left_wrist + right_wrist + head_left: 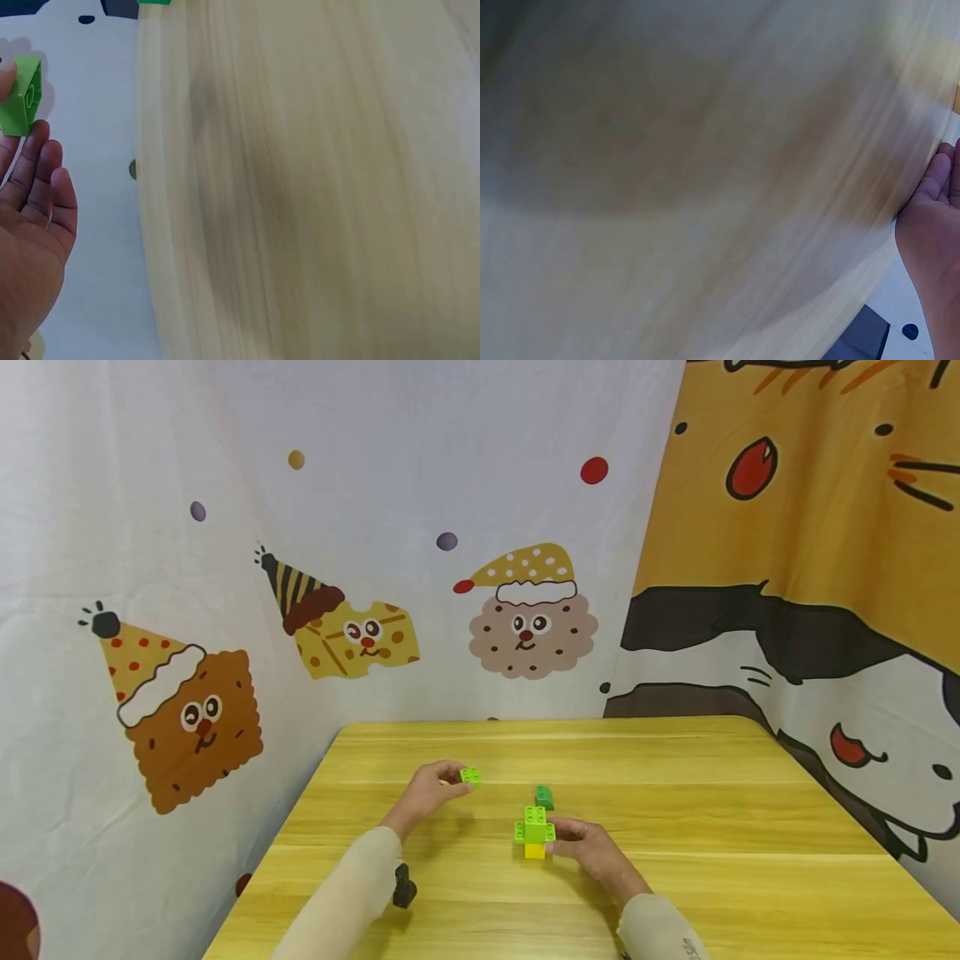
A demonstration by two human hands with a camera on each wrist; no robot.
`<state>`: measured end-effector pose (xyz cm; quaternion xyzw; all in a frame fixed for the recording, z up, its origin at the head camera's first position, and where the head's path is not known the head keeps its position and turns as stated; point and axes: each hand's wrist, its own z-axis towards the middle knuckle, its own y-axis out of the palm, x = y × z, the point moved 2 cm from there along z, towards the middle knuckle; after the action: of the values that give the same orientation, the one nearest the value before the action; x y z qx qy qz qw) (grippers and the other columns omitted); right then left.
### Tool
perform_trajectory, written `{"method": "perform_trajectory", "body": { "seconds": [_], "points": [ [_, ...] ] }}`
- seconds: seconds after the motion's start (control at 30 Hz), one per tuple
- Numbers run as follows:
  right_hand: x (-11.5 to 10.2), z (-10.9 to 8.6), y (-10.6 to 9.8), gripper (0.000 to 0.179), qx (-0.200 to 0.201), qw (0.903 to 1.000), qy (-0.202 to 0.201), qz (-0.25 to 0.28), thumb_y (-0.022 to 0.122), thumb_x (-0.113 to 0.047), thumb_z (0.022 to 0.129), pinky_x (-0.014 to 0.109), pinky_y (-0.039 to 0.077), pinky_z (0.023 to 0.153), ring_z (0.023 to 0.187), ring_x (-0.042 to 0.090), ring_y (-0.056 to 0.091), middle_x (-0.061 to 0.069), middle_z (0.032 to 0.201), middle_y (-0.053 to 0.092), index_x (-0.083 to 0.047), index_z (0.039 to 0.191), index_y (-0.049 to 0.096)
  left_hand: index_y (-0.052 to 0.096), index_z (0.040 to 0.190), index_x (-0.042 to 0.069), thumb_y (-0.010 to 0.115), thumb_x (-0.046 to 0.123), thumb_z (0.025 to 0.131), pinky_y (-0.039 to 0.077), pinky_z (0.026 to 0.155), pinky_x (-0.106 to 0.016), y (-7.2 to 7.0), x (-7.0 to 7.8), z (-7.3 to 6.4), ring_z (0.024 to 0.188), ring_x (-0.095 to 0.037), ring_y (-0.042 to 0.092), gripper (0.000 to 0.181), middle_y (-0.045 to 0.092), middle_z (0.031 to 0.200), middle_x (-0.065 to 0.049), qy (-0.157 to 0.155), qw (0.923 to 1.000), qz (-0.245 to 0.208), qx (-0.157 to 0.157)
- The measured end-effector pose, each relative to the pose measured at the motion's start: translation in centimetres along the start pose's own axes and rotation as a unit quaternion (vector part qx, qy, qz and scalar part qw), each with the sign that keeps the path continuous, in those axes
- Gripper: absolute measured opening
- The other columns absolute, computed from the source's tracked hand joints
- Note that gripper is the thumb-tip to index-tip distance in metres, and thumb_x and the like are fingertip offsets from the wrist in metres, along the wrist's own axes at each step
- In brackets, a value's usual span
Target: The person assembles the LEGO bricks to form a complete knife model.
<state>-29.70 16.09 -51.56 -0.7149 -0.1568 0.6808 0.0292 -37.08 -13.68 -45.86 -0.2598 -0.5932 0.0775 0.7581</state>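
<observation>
In the head view my left hand point(429, 789) pinches a lime green toy building brick point(470, 776) between thumb and fingers, above the table. Studs show on its top there; the left wrist view shows its slanted side and hollow underside. To the right stands a small build of toy bricks point(535, 828), lime green on top with a side piece at each side and a yellow brick point(535, 852) at its base. My right hand point(600, 856) grips the build from its right, thumb in front and fingers behind. In the right wrist view the bricks are mostly out of frame.
A darker green brick point(544, 798) with a sloped side lies on the wooden table point(675, 768), just behind the build. A white cloth point(360, 510) printed with cartoon figures hangs behind and beside the table. A small black device point(403, 887) sits at my left wrist.
</observation>
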Motion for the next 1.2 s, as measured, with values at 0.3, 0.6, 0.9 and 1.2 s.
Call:
{"method": "perform_trajectory", "body": {
  "seconds": [0.3,0.6,0.9,1.2],
  "points": [
    [0.0,0.0,0.0,0.055,0.003,1.0,0.001,-0.004,0.08,-0.023,0.085,0.055,0.041,0.101,0.116,0.032,0.058,0.016,0.126,0.064,-0.003,0.133,0.062,0.071,0.117,0.018,0.077,0.038,0.087,0.048,0.075,-0.037,0.7,0.9,0.2,0.094,-0.021,0.057,0.036,0.064,0.098,-0.001,-0.002,0.9997,-0.021,-0.01],
    [-0.2,-0.1,0.0,0.055,-0.002,1.0,-0.004,-0.005,0.079,-0.024,0.086,0.053,0.042,0.1,0.113,0.029,0.059,0.015,0.124,0.065,-0.002,0.134,0.061,0.072,0.116,0.019,0.077,0.034,0.088,0.048,0.074,-0.036,1.7,2.6,0.1,0.092,-0.023,0.057,0.032,0.065,0.099,-0.001,0.007,0.9994,-0.027,-0.022],
    [-0.1,-0.1,0.1,0.052,0.007,0.9999,0.008,-0.008,0.078,-0.023,0.086,0.056,0.04,0.101,0.118,0.032,0.056,0.013,0.127,0.063,-0.005,0.133,0.063,0.069,0.12,0.017,0.077,0.037,0.088,0.048,0.079,-0.039,2.9,3.6,-0.1,0.097,-0.023,0.056,0.038,0.062,0.105,-0.001,0.006,0.9986,-0.029,-0.044],
    [-0.1,0.0,0.1,0.051,0.003,1.0,0.004,0.0,0.078,-0.022,0.087,0.056,0.041,0.1,0.114,0.03,0.059,0.014,0.124,0.065,-0.003,0.133,0.063,0.071,0.117,0.015,0.077,0.035,0.089,0.049,0.081,-0.037,4.3,3.9,0.1,0.099,-0.025,0.057,0.035,0.064,0.103,0.002,0.019,0.9987,-0.007,-0.047]
  ]
}}
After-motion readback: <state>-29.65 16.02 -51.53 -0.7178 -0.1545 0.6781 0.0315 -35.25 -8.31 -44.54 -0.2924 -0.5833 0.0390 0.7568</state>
